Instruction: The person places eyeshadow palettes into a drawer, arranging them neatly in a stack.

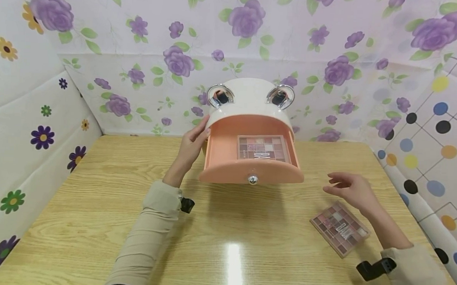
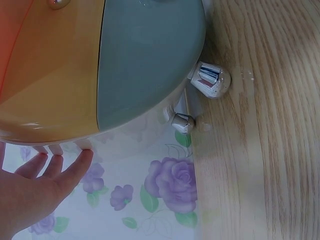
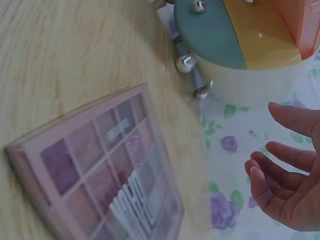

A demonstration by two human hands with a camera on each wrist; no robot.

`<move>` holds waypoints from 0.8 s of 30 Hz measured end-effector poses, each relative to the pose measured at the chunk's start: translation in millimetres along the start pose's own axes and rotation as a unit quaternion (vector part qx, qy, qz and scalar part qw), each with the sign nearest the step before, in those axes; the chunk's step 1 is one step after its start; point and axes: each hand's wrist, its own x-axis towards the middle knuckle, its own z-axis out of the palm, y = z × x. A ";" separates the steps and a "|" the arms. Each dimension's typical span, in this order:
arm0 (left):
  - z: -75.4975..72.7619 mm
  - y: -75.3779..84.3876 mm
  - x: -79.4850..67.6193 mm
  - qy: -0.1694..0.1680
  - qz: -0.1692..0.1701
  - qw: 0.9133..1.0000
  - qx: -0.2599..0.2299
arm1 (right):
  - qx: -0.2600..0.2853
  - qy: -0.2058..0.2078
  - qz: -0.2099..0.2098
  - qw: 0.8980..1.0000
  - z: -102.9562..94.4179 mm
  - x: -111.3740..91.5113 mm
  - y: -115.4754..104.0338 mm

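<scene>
From where I stood, L to R: the left hand (image 1: 191,145) was up against the L side of a frog-shaped mini cabinet (image 1: 250,92), fingers extended & a bit spread, tips touching the white side; no pinch that I saw, thumb contact I couldn't tell. The cabinet stood on the wood-grain tabletop (image 1: 95,221) w/ chrome feet (image 2: 212,80), a yellow drawer front (image 2: 55,75) & a teal drawer front (image 2: 150,65) lower down, set flush. The peach top drawer (image 1: 227,171) stuck well out, chrome knob (image 1: 253,179) facing the person. In its R half lay a boxed eyeshadow palette (image 1: 262,147), long side approx parallel to the drawer's front.

Farther R, the right hand (image 1: 349,190) hung over the tabletop, well apart from the drawer, fingers loosely bent, thumb away from them, gap b/w, nothing held. A second eyeshadow palette (image 1: 339,228) lay on the tabletop just on the wearer's side of that hand, no contact seen. Key bit: the fingertips pointed L, so this palette was back toward the wrist, not ahead of the fingers. Its long axis, AFAICT (shape was near square), slanted far-L to near-R, roughly in line w/ the R forearm. R hand was much nearer it; L was beyond the drawer.
</scene>
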 end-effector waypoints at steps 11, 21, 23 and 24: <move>-0.6 -0.8 -0.9 -0.001 -0.003 1.000 0.001 | -0.010 -0.047 -0.014 0.999 2.9 -2.1 32.4; -0.7 -1.8 0.0 -0.006 0.004 1.000 -0.004 | -0.022 -0.117 -0.092 0.989 -2.0 -7.4 75.9; -0.7 -2.1 0.3 -0.007 0.005 1.000 -0.003 | -0.030 -0.117 -0.122 0.985 -2.5 -9.3 82.8; -0.8 -2.3 0.5 -0.006 0.005 1.000 -0.002 | -0.034 -0.117 -0.130 0.984 -2.6 -10.5 85.5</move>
